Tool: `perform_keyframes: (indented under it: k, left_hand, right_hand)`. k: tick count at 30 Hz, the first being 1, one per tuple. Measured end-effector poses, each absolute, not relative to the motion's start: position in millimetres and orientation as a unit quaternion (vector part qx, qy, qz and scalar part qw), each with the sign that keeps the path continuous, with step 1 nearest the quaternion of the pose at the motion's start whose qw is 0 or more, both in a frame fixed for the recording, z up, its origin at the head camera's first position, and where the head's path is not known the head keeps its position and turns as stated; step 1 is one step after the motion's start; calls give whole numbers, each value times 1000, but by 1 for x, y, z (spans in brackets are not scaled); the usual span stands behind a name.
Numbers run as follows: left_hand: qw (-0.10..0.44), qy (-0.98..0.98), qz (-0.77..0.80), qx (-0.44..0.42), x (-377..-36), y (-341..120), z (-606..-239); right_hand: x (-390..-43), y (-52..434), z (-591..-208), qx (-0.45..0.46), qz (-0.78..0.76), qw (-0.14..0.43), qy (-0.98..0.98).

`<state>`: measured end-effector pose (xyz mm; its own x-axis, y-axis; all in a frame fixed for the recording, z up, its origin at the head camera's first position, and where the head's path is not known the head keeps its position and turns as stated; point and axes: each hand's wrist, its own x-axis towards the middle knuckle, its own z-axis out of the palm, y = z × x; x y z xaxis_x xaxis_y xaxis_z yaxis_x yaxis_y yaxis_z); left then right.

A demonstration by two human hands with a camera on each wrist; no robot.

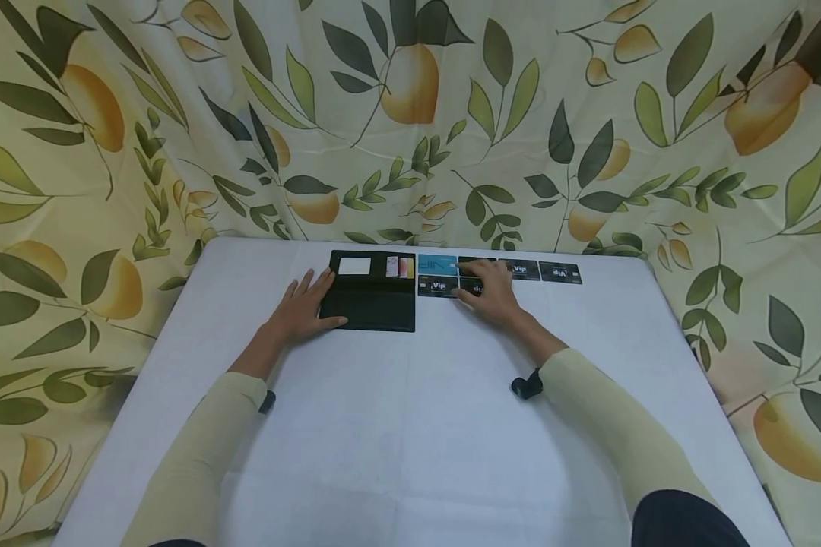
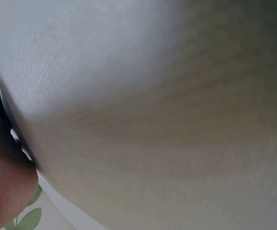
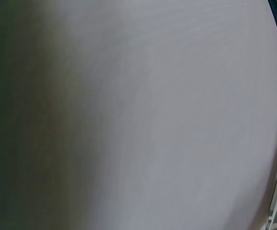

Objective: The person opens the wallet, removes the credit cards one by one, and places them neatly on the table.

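An open black card wallet (image 1: 372, 292) lies at the far middle of the white table (image 1: 383, 425), with a white card (image 1: 354, 266) and a colourful card (image 1: 400, 267) in its upper slots. My left hand (image 1: 305, 304) rests flat on the wallet's left edge, fingers straight. To the wallet's right lie several cards: a blue one (image 1: 438, 264) and black "Vip" cards (image 1: 438, 286) (image 1: 522, 270) (image 1: 560, 273). My right hand (image 1: 492, 292) lies over the cards in the middle of that group, fingertips on a black card (image 1: 473, 288). Both wrist views show only blurred tablecloth.
A leaf-and-fruit patterned curtain (image 1: 410, 121) hangs behind and around the table. The table's far edge runs just behind the wallet and cards. Small black wrist camera mounts (image 1: 528, 386) (image 1: 267, 401) sit under both sleeves.
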<state>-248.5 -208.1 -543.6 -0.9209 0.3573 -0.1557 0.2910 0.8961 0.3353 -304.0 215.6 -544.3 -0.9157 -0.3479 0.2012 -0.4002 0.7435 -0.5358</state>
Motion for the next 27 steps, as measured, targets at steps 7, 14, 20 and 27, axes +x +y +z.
perform_keyframes:
  k: [7, 14, 20, 27]
  left_hand:
    - [106, 968, 153, 167, -249, -208, -544]
    - [105, 969, 155, 164, -246, -206, -540]
    - [108, 969, 149, 164, -247, -207, -541]
    - [106, 969, 150, 165, -249, -207, -542]
  right_hand:
    - [-307, 198, -540, 215, 299, 35, -929]
    - [-311, 179, -539, 224, 297, 36, -927]
    - [-315, 162, -536, 226, 292, 42, -928]
    - [-320, 143, -529, 221, 277, 35, -934]
